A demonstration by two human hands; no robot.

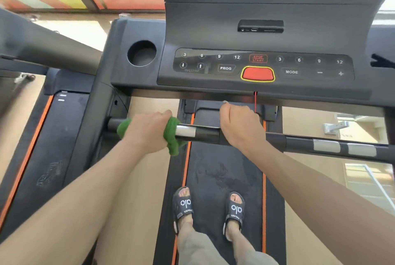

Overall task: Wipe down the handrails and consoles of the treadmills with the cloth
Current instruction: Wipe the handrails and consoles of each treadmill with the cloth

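A black front handrail [205, 133] with silver sensor patches runs across the treadmill in front of me. My left hand [147, 132] grips a green cloth [174, 136] wrapped round the bar's left end. My right hand [241, 125] is curled over the middle of the same bar, to the right of the first silver patch. Above the bar lies the dark console [263, 65] with numbered keys, PROG and MODE buttons and a red stop button [257, 73].
A round cup holder [141, 53] sits left of the keys. A red safety cord [255, 102] hangs from the console by my right hand. I stand in slides on the belt [222, 170]. A second treadmill [55, 127] is on the left.
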